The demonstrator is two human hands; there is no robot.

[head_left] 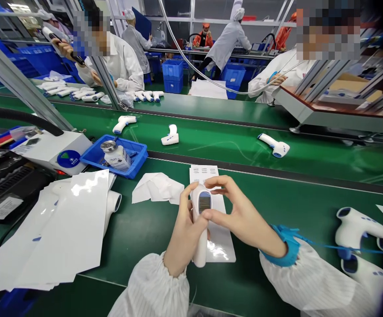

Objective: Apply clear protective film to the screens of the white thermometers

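Observation:
My left hand [183, 235] is wrapped round the handle of a white infrared thermometer [200, 215] held upright over the green bench, its small grey display facing me. My right hand [234, 211] rests against the thermometer's head, thumb and fingertips pinched at the edge of the display; what they pinch, if anything, is too small to make out. A blue wrist strap [285, 246] circles my right wrist. Under the hands lies a white label sheet [211, 211].
White sheets [62, 229] are stacked at left, a crumpled white cloth [156, 188] lies ahead, and a blue tray [128, 160] holds a bottle [115, 155]. More thermometers [359, 229] lie at right and on the conveyor [274, 145]. Co-workers in white coats sit opposite.

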